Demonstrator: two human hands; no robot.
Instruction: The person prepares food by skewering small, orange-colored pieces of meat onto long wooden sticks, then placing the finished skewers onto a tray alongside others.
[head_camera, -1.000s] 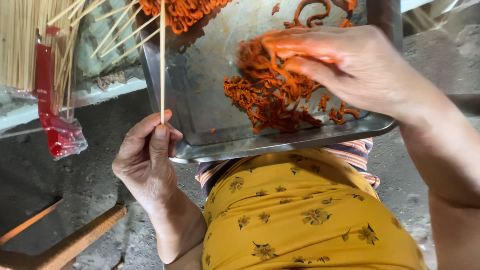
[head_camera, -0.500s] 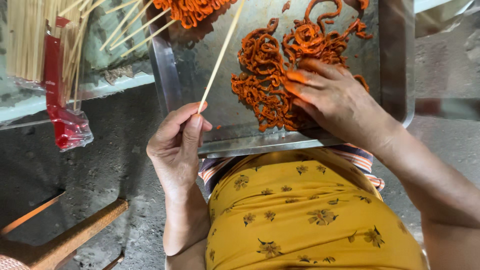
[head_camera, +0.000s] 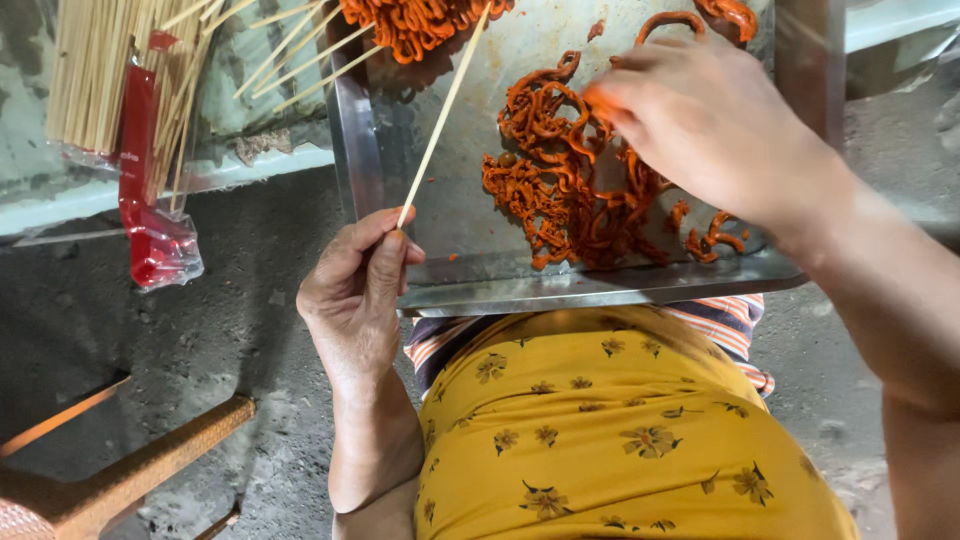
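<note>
A metal tray (head_camera: 600, 285) rests on my lap, holding a heap of orange-red marinated meat strips (head_camera: 560, 190). My left hand (head_camera: 355, 295) pinches a thin bamboo skewer (head_camera: 440, 115) at the tray's near left corner, the stick slanting up and to the right over the tray. My right hand (head_camera: 705, 125) lies on the meat pile, fingertips pinching strips at its top. Finished skewers loaded with orange meat (head_camera: 420, 20) lie at the tray's far edge, their bare ends pointing left.
A bundle of bare bamboo skewers (head_camera: 100, 70) in a clear bag with a red band (head_camera: 145, 200) sits at the upper left on a pale ledge. A wooden stool frame (head_camera: 130, 470) stands at the lower left on the grey concrete floor.
The skewer in my left hand tilted from upright to slanting right. My right hand moved off the near meat toward the far part of the pile.
</note>
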